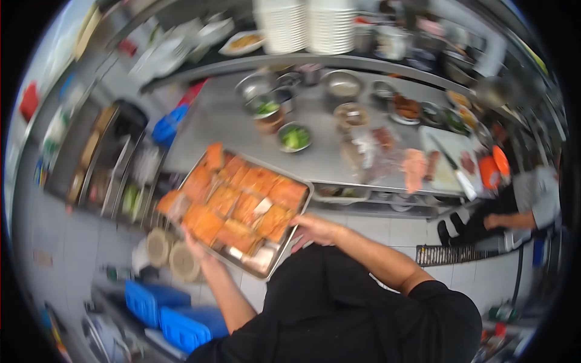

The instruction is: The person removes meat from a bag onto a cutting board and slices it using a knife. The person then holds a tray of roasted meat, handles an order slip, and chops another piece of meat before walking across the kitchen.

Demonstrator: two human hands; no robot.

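Between my two hands is a metal tray (307, 199) piled with several orange-brown slabs of food (245, 209) that look like pieces of meat or fish. My left hand (192, 241) grips its lower left side, the fingers partly hidden beneath the slabs and rim. On the right side, my right hand (315, 231) has its fingers closed around the rim. The tray is held tilted in front of my body, beside the near left edge of the steel worktable (218, 115). A bowl of chopped greens (295, 138) stands on the table beyond it.
On the table's right lie a cutting board (445, 154) with a knife (460, 172), and pink meat (414, 169). Stacked white containers (330, 27) fill the shelf above. Blue bins (184, 327) stand at lower left. Another person (532, 199) is at the far right.
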